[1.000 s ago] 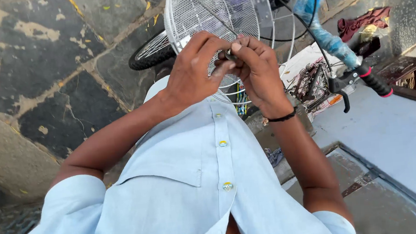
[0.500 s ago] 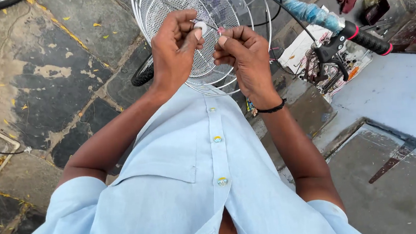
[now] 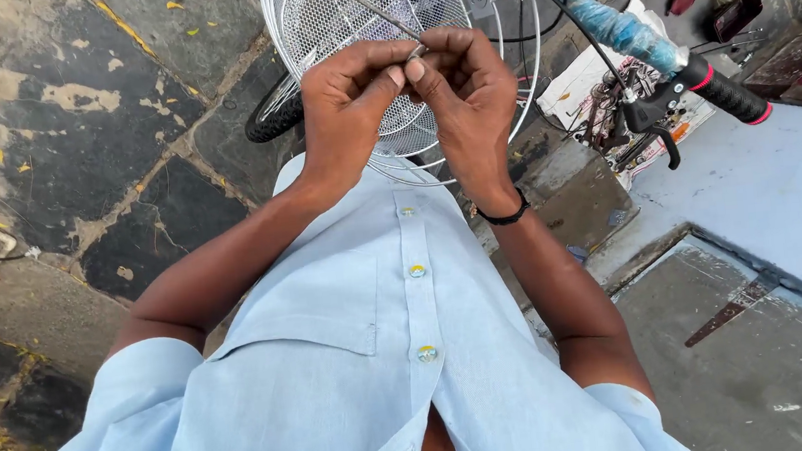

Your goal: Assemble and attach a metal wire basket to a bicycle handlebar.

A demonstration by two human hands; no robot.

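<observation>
Both hands pinch one small metal piece (too tiny to identify): left hand [image 3: 344, 105], right hand [image 3: 466, 89], above the wire bicycle basket [image 3: 325, 14].

A flat white paper or card sheet [image 3: 591, 78], possibly packaging, lies on the ground at upper right, under the bicycle handlebar, with tangled dark parts resting on it. Farther right, a small dark rectangular device with a reddish edge [image 3: 738, 14], perhaps a phone, lies face up near a red cloth; its screen looks dark.
</observation>
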